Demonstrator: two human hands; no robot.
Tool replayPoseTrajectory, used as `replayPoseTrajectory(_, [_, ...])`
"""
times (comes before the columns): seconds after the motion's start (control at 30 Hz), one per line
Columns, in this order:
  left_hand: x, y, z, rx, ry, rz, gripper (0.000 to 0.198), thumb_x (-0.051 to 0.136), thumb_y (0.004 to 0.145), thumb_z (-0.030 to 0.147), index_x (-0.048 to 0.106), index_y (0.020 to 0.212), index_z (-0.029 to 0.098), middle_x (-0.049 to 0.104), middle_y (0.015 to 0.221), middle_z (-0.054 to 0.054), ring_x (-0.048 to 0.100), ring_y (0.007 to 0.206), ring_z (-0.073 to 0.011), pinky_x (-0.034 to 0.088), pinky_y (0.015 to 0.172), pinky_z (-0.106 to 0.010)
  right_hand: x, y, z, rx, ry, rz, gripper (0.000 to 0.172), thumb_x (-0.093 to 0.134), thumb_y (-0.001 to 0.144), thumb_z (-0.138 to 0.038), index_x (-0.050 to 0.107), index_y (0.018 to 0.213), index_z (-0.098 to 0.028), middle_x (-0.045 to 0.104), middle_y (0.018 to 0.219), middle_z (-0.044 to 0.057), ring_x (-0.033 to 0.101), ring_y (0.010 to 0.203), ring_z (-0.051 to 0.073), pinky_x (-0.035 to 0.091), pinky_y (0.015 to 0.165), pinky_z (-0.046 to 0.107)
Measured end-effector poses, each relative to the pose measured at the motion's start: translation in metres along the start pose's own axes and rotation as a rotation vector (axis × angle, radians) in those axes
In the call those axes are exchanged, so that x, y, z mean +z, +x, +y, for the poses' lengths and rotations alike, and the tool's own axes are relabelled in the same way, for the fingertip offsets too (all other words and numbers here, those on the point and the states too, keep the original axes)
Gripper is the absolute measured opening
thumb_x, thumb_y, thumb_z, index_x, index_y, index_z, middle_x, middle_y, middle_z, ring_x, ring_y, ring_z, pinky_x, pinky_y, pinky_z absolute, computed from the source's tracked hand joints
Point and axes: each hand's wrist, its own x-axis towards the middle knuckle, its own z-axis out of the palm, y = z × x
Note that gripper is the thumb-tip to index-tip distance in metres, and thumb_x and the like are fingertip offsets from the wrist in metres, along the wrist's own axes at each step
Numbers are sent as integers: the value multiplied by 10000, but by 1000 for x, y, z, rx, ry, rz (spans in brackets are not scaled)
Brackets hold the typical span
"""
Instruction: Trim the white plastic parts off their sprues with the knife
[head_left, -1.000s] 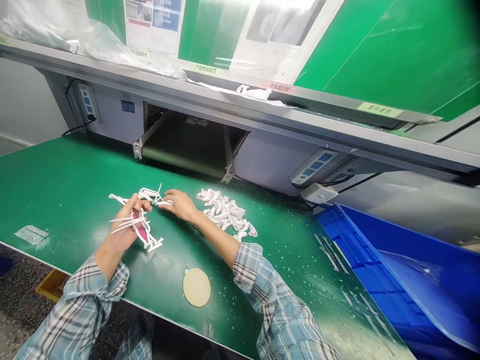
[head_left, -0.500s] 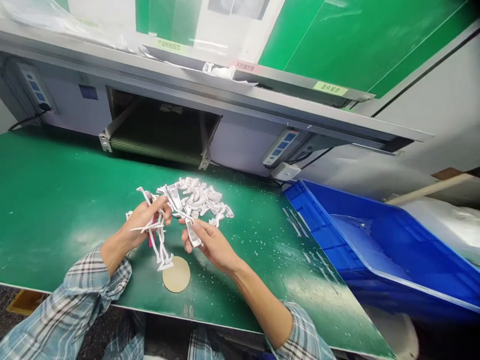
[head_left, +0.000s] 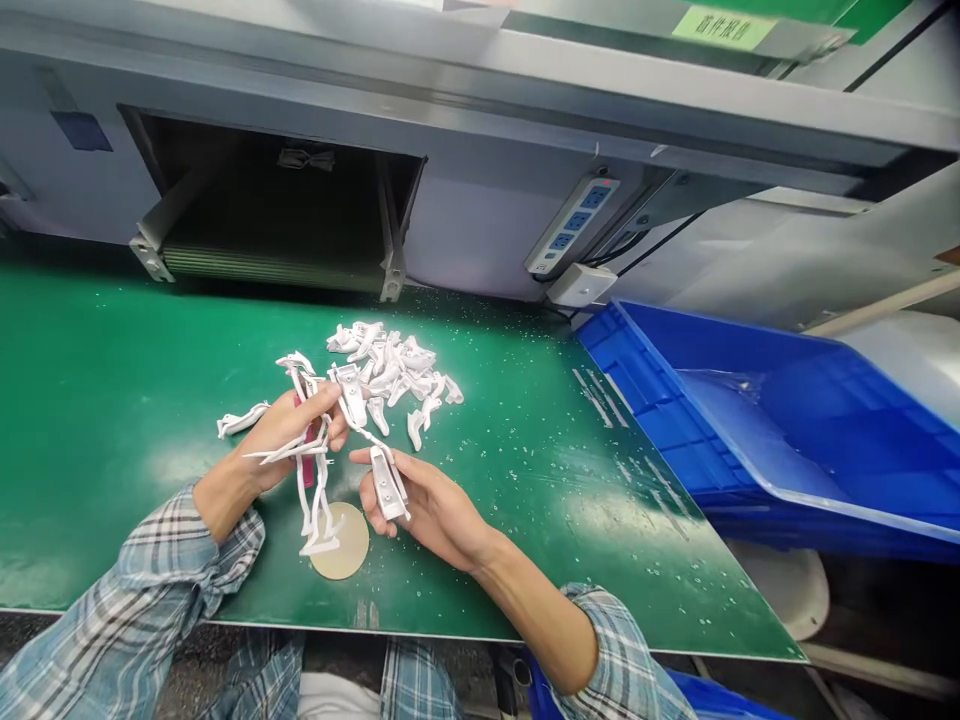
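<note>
My left hand (head_left: pixel 289 435) is closed around a branching white plastic frame (head_left: pixel 319 500) and a pink-handled tool (head_left: pixel 308 470). One white molded part (head_left: pixel 350 395) is at its fingertips. A thin white strip links this to a second white part (head_left: pixel 388 487), which lies against the fingers of my right hand (head_left: pixel 431 510); the thumb is stretched out beside it. Beyond both hands a pile of white parts (head_left: pixel 397 370) rests on the green table (head_left: pixel 540 480). A single white piece (head_left: pixel 241 420) lies left of my left hand.
A round beige disc (head_left: pixel 349 550) lies near the front edge. At the right stands a blue bin (head_left: pixel 675 420). A conveyor opening (head_left: pixel 277 250) and a power strip (head_left: pixel 574 225) are at the back.
The view has tilted down and closer to the table. My right thumb has lifted off the front of the white part, uncovering its face.
</note>
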Motion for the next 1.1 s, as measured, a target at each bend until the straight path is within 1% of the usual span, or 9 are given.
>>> replayPoseTrajectory(0.23, [4, -1, 1, -38, -37, -13, 450, 740, 878, 556, 701, 947, 113, 523, 602, 16, 524, 541, -121, 378, 503, -230, 3, -2, 4, 79, 103, -66, 447, 624, 941, -501, 722, 1201, -151, 674, 870, 68, 661, 747, 190, 522, 714, 316])
replayPoseTrajectory(0.43, [2, -2, -2, -45, -17, -17, 454, 727, 890, 565, 705, 990, 123, 530, 602, 19, 539, 538, -119, 379, 498, -217, 3, -2, 5, 84, 103, -102, 419, 607, 963, -470, 713, 1202, -143, 680, 909, 76, 685, 749, 188, 525, 719, 319])
replayPoseTrajectory(0.5, [1, -2, -3, -43, 7, -5, 422, 698, 917, 550, 697, 938, 129, 539, 609, 13, 541, 545, -117, 391, 505, -216, 3, -2, 5, 60, 96, -99, 413, 615, 965, -462, 708, 1203, -138, 670, 914, 73, 697, 785, 198, 533, 741, 327])
replayPoseTrajectory(0.57, [0, -1, -3, -23, 43, 27, 411, 678, 933, 540, 678, 879, 132, 572, 644, -6, 544, 554, -114, 401, 508, -214, 4, -2, 6, 4, 42, -44, 409, 651, 954, -469, 694, 1196, -142, 653, 908, 62, 704, 834, 212, 541, 780, 345])
replayPoseTrajectory(0.67, [-2, 0, -4, 6, 112, 97, 408, 673, 928, 549, 675, 954, 141, 639, 715, -36, 537, 537, -111, 363, 460, -205, 4, 1, 9, -87, -203, 109, 386, 714, 931, -461, 627, 1170, -170, 669, 870, 41, 685, 764, 185, 539, 777, 347])
replayPoseTrajectory(0.73, [-2, 0, -3, -5, 194, 119, 434, 640, 936, 580, 669, 1016, 154, 638, 663, -29, 489, 469, -104, 303, 407, -208, 2, 4, 11, -121, -424, 237, 358, 732, 923, -436, 579, 1143, -199, 677, 828, 21, 647, 689, 161, 522, 710, 320])
replayPoseTrajectory(0.87, [3, -2, -1, 2, 360, 94, 360, 638, 940, 547, 627, 901, 189, 578, 553, 22, 378, 385, -81, 282, 390, -221, -1, 7, 13, -186, -769, 385, 301, 735, 913, -391, 569, 1106, -231, 669, 845, 3, 644, 714, 170, 501, 666, 304])
replayPoseTrajectory(0.97, [6, 0, 1, 45, 420, 54, 268, 714, 898, 431, 613, 836, 191, 564, 577, 34, 444, 475, -95, 361, 489, -222, 1, 6, 11, -197, -786, 337, 273, 700, 939, -394, 556, 1105, -232, 688, 912, 14, 662, 727, 168, 508, 686, 311])
replayPoseTrajectory(1.1, [5, 10, 6, 58, 519, 81, 262, 776, 829, 382, 635, 759, 172, 576, 625, 12, 509, 595, -136, 397, 594, -256, 5, 4, 10, -181, -625, 211, 238, 587, 1009, -424, 527, 1108, -215, 702, 932, 29, 648, 715, 146, 496, 683, 299])
